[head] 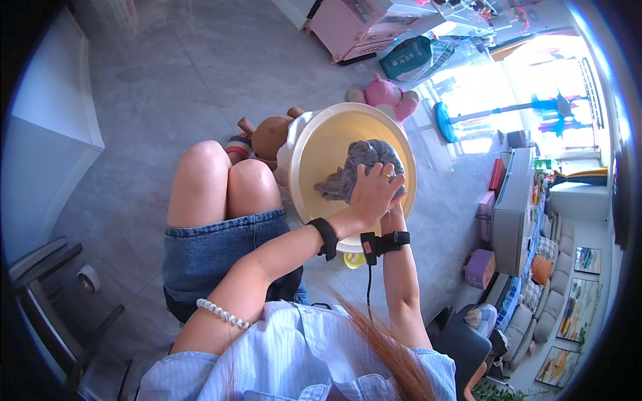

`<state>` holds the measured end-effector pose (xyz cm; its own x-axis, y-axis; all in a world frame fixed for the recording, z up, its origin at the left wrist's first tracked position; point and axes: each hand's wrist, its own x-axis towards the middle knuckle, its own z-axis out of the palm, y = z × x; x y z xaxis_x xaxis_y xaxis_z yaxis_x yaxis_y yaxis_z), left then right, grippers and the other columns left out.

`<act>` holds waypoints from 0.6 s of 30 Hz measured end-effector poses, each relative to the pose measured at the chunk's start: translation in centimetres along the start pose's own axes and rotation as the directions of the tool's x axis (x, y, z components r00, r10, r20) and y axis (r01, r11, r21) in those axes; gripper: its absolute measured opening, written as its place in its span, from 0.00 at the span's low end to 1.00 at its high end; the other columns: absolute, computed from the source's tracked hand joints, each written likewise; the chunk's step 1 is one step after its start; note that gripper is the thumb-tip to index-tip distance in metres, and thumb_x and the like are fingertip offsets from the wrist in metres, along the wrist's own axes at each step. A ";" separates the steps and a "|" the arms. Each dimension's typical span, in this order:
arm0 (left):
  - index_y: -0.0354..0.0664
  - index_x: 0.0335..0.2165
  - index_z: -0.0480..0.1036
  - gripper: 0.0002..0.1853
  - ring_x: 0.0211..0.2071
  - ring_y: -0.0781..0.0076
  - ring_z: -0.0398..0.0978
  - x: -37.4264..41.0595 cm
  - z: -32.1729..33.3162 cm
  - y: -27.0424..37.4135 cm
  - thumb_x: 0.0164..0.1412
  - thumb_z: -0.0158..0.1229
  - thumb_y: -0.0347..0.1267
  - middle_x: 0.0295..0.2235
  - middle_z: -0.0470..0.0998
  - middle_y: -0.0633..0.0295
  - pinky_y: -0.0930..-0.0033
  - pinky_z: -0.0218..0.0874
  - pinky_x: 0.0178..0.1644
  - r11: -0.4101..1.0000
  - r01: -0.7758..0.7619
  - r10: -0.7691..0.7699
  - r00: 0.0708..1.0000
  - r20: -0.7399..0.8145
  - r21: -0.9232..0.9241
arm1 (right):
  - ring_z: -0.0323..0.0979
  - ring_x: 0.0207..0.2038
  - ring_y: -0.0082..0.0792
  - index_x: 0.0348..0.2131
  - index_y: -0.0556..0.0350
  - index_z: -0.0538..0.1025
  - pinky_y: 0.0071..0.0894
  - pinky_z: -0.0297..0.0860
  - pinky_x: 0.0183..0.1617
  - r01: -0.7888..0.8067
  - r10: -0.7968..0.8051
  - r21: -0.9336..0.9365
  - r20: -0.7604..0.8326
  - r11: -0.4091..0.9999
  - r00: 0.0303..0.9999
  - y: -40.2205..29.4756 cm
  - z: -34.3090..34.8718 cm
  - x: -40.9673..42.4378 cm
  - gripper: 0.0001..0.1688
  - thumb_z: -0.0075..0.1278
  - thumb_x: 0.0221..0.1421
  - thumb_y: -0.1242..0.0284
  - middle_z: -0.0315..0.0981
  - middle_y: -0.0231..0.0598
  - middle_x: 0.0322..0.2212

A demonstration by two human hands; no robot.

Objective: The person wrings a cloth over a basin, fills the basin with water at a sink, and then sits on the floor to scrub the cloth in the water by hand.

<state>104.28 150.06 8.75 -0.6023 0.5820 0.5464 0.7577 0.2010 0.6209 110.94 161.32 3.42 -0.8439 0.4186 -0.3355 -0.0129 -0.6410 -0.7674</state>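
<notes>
A bunched wet-looking grey cloth is in a round cream plastic basin, its lower end trailing towards the left side of the basin. My left hand, with a ring on one finger, lies over the cloth with its fingers curled on it. Beneath and to the right, my right hand is against the cloth's lower right part; the left hand and the cloth hide most of its fingers. Black straps circle both wrists, and a small black device with a cable sits by the right one.
A brown plush toy and a pink plush toy lie beside the basin. A yellow container shows below its rim. My bare knees are left of it. Farther off stand a pink cabinet, a green bag and a blue-based fan.
</notes>
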 end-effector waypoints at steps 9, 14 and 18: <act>0.49 0.32 0.70 0.10 0.33 0.69 0.70 1.4 0.2 -1.4 0.51 0.53 0.40 0.30 0.72 0.64 0.57 0.51 0.38 0.993 0.008 -0.009 1.000 0.009 0.120 | 0.67 0.46 0.30 0.48 0.55 0.67 0.29 0.66 0.48 0.005 -0.007 -0.042 -0.046 0.999 0.999 0.4 0.3 0.4 0.31 0.45 0.54 0.51 0.69 0.38 0.42; 0.46 0.35 0.72 0.13 0.36 0.66 0.73 1.9 1.4 -3.1 0.56 0.48 0.41 0.32 0.75 0.62 0.54 0.53 0.43 0.982 0.131 -0.138 0.990 0.043 0.138 | 0.66 0.47 0.29 0.48 0.55 0.67 0.28 0.66 0.49 -0.019 -0.006 -0.160 -0.154 0.987 0.988 0.5 2.0 2.1 0.30 0.46 0.55 0.53 0.69 0.37 0.42; 0.44 0.38 0.72 0.18 0.38 0.63 0.74 2.2 0.7 -7.1 0.60 0.43 0.44 0.37 0.76 0.58 0.51 0.53 0.43 0.967 0.200 -0.224 0.962 0.153 0.156 | 0.66 0.47 0.29 0.48 0.54 0.67 0.27 0.66 0.49 -0.063 -0.010 -0.300 -0.236 0.952 0.972 0.2 2.1 2.2 0.29 0.46 0.55 0.54 0.69 0.37 0.43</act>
<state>97.71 150.47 5.11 -0.7108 0.6359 0.3005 0.6513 0.4339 0.6225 107.91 160.75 3.68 -0.6934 0.5649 -0.4473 0.2021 -0.4433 -0.8733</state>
